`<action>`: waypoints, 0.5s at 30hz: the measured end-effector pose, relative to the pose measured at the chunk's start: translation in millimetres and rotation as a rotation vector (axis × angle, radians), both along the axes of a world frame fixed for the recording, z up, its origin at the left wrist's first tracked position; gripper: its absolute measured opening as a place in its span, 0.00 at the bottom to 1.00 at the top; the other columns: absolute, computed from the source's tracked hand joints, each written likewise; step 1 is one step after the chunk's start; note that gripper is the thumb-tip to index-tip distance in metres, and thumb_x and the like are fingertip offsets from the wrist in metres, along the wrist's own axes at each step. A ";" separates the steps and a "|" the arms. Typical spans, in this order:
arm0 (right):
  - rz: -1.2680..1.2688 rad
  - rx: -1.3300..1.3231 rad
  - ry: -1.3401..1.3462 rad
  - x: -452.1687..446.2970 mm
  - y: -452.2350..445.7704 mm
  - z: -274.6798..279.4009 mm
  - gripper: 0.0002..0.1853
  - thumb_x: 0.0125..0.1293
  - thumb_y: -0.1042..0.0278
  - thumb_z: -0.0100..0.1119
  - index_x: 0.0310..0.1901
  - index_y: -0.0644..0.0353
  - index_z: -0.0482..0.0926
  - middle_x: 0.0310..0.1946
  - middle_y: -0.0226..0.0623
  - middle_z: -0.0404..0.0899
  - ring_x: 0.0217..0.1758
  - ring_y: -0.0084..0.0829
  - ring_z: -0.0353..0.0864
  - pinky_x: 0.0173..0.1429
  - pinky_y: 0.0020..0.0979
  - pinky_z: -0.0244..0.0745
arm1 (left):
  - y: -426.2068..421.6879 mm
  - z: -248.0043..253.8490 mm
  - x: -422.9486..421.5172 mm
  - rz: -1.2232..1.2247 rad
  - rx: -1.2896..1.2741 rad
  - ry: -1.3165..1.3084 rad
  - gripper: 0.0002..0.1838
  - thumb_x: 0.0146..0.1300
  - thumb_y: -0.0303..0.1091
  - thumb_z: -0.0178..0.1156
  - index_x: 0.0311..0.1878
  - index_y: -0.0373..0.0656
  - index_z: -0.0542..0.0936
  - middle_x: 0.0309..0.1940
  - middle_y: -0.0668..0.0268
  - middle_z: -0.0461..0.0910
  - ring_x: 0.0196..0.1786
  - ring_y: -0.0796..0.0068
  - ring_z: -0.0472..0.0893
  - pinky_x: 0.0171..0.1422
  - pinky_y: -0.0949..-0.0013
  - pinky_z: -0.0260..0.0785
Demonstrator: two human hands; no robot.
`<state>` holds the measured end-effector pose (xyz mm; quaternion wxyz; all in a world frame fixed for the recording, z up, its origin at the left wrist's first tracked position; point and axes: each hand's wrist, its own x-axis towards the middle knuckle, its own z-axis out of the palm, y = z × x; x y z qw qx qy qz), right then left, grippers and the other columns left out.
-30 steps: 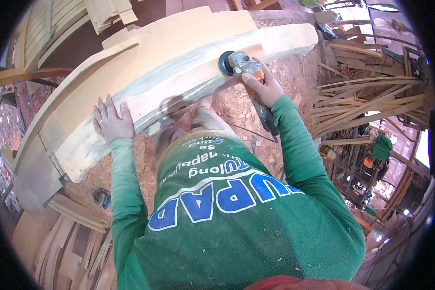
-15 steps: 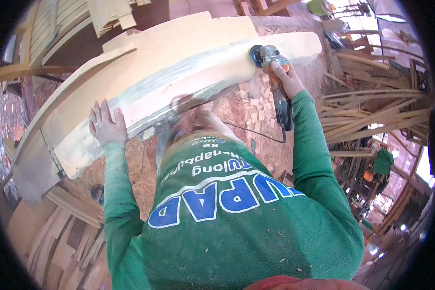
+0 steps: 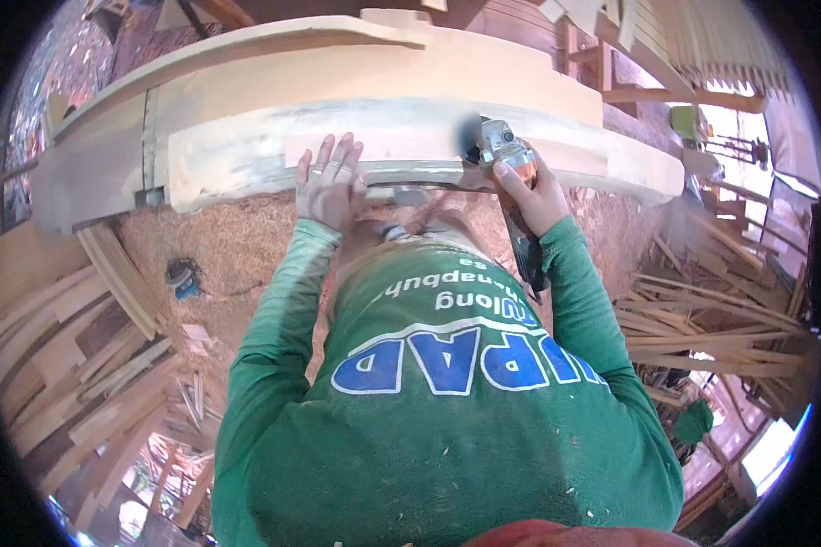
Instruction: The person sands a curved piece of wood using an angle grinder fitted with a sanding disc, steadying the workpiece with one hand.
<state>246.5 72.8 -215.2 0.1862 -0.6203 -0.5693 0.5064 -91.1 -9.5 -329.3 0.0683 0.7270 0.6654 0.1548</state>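
Note:
A long curved wooden workpiece (image 3: 392, 141) stretches across the head view, its near band streaked grey and white. My left hand (image 3: 331, 180) lies flat on its near edge, fingers spread. In my right hand (image 3: 540, 191) is an angle grinder (image 3: 502, 141), gripped round its orange and dark body. The grinder's round disc (image 3: 470, 137) is blurred and sits against the streaked band, right of my left hand. The grinder's rear end hangs down beside my green shirt.
Stacked boards (image 3: 82, 356) lie at the left and loose wood strips (image 3: 711, 328) pile up at the right. On the sawdust-covered floor (image 3: 237, 237) stands a small blue-and-dark tool (image 3: 182, 278). A green cloth (image 3: 693, 421) hangs at the lower right.
The view has turned, so the workpiece lies more level. My left hand has slid right along the edge, closer to the grinder. The grinder's disc has moved left along the streaked band.

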 end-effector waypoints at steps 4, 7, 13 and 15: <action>0.064 -0.024 0.099 -64.5 -1.1 -1.5 0.49 0.69 0.42 0.73 0.78 0.72 0.63 0.60 0.52 0.84 0.63 0.37 0.84 0.68 0.36 0.78 | -13.4 -4.8 -61.6 0.140 0.076 0.049 0.26 0.74 0.43 0.59 0.74 0.53 0.79 0.77 0.65 0.75 0.82 0.57 0.68 0.87 0.44 0.47; 0.182 -0.036 -0.037 -103.7 -0.3 -7.1 0.52 0.68 0.37 0.72 0.78 0.73 0.62 0.60 0.55 0.84 0.63 0.41 0.85 0.68 0.37 0.78 | -23.8 -10.7 -111.2 0.226 0.155 0.092 0.24 0.75 0.43 0.59 0.71 0.51 0.82 0.75 0.62 0.78 0.82 0.57 0.69 0.87 0.46 0.47; 0.319 -0.027 -0.083 -184.2 -6.2 -5.7 0.55 0.66 0.35 0.72 0.79 0.72 0.61 0.62 0.62 0.82 0.68 0.49 0.83 0.71 0.40 0.77 | -55.8 5.9 -154.2 0.313 0.228 -0.066 0.18 0.77 0.42 0.57 0.58 0.44 0.88 0.64 0.58 0.86 0.75 0.55 0.77 0.83 0.50 0.55; 0.365 -0.054 -0.060 -207.2 -4.7 7.2 0.57 0.64 0.32 0.72 0.80 0.71 0.61 0.64 0.66 0.80 0.70 0.52 0.81 0.74 0.42 0.75 | -64.2 6.3 -158.2 0.293 0.241 -0.174 0.15 0.76 0.40 0.58 0.51 0.43 0.89 0.56 0.58 0.89 0.68 0.55 0.82 0.79 0.53 0.61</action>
